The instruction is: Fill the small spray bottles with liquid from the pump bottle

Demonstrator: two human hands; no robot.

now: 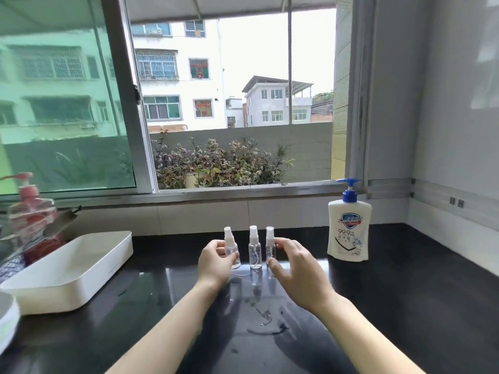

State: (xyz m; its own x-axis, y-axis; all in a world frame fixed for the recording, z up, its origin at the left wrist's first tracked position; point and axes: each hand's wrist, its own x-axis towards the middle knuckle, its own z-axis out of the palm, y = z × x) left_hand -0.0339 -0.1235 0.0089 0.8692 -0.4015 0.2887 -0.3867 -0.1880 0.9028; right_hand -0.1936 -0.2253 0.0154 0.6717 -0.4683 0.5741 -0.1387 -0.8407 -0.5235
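Your L hand [216, 261] has the L spray bottle [232, 249], thumb in front and fingers curled round the back. It's a narrow grip, closed on the clear body. Your R hand [295, 269] is wider. Its forefinger is up by the neck of the R spray bottle [270, 245] and its thumb is low at the base, so the two pinch it lightly. The other fingers are spread loose, off to the right. The mid spray bottle [254, 247] stands untouched btwn them, just beside both.

All 3 are upright, long axis vertical, white spray heads on top. They stand in a row across the dark countertop [405, 292], below the window [243, 103]. Can't tell which way the nozzles face.

The pump bottle [349, 230] stands upright right of the row, near but apart from your R hand, blue spout apparently pointing left. A white tray [67, 271] sits well off to the left w/ a pink pump bottle [31, 211] behind it. There are wet smears on the counter btwn your forearms.
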